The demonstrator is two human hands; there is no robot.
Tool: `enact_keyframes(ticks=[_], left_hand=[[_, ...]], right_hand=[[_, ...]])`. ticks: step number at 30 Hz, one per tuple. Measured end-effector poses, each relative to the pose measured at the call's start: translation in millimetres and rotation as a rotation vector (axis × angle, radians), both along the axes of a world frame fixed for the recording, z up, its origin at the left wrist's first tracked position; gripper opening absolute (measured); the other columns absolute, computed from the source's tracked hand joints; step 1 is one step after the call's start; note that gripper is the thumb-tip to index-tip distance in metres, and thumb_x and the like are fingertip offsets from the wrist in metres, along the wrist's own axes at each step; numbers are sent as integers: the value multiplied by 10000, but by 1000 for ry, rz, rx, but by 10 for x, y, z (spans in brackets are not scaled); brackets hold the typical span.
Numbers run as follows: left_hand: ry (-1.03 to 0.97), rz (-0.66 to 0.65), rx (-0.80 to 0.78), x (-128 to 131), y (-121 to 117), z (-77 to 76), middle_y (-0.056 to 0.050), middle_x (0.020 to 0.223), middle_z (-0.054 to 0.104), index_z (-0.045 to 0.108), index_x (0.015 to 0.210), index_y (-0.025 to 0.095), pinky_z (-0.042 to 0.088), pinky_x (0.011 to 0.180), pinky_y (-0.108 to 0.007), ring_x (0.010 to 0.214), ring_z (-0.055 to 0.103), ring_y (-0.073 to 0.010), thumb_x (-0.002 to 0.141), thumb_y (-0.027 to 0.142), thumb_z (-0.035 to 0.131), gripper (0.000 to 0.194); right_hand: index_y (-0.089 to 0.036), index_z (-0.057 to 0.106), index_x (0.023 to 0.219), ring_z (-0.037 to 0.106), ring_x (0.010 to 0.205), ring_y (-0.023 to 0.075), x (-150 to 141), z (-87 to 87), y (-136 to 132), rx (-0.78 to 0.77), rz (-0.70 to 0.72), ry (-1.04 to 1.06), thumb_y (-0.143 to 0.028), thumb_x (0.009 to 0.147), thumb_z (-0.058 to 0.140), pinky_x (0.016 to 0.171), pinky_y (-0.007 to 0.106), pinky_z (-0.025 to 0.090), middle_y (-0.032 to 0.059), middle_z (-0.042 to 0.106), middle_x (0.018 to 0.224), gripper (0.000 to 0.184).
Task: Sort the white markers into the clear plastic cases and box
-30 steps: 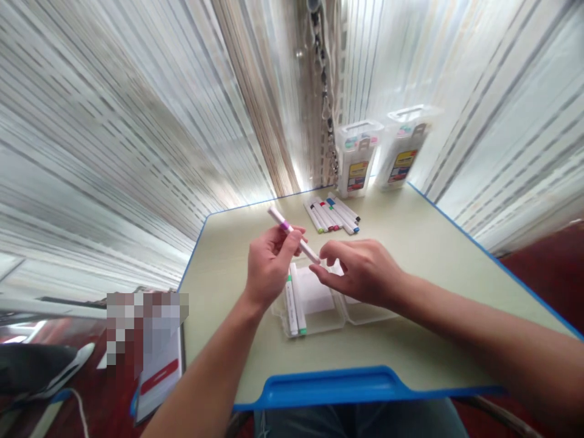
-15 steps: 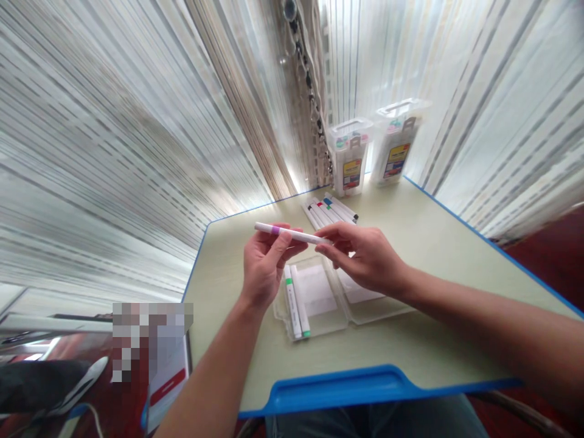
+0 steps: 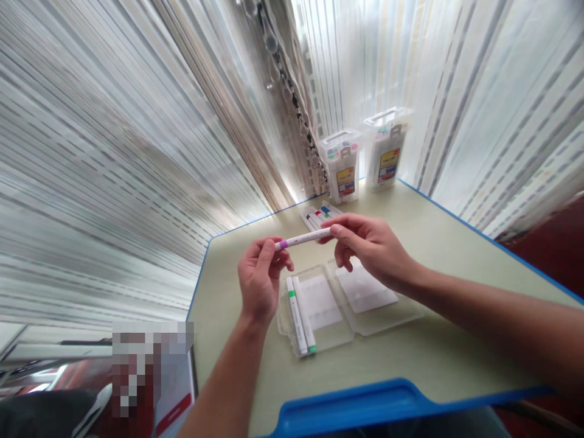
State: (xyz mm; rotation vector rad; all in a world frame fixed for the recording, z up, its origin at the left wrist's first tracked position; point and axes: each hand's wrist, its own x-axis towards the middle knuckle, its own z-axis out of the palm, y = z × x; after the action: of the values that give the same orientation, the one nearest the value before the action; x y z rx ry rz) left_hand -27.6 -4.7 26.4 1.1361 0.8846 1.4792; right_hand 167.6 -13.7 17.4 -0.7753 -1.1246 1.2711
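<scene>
A white marker pen with a purple band (image 3: 303, 238) is held level above the table between both hands. My left hand (image 3: 260, 277) pinches its banded end, and my right hand (image 3: 367, 246) pinches the other end between thumb and fingers. Below them lies an open clear plastic case (image 3: 347, 336) with white paper in both halves. Two white markers with green marks (image 3: 298, 316) rest side by side in the case's left half. Behind my right hand, several markers with black, red, green and blue marks (image 3: 319, 214) lie together, partly hidden.
Two clear lidded boxes with yellow labels (image 3: 345, 173) stand at the table's far corner against striped curtains (image 3: 137, 121). The pale green table (image 3: 237, 255) has a blue edge and a blue tray groove (image 3: 356, 401) at the front. A chain hangs along the curtain gap.
My left fingers have shifted to the marker's purple-banded end, which has tipped lower. My right hand's end has risen, and its lower fingers have curled. The view has shifted slightly.
</scene>
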Motion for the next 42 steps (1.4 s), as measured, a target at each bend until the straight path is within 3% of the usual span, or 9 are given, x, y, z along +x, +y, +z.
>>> enact_keyframes(ticks=[15, 42], left_hand=[[-42, 31, 8, -22, 3, 22, 0, 596, 644, 694, 842, 137, 479, 471, -215, 483, 581, -101, 806, 318, 731, 188], [-33, 86, 0, -13, 30, 36, 5, 591, 633, 679, 828, 143, 457, 454, -206, 481, 564, -95, 766, 308, 728, 183]], right_hand=[[-129, 694, 978, 599, 416, 102, 3, -41, 42, -50, -18, 129, -397, 861, 731, 326, 207, 424, 61, 751, 806, 295], [-123, 708, 939, 524, 383, 64, -8, -19, 40, -31, -138, 55, -404, 780, 806, 308, 202, 389, 21, 690, 746, 337]])
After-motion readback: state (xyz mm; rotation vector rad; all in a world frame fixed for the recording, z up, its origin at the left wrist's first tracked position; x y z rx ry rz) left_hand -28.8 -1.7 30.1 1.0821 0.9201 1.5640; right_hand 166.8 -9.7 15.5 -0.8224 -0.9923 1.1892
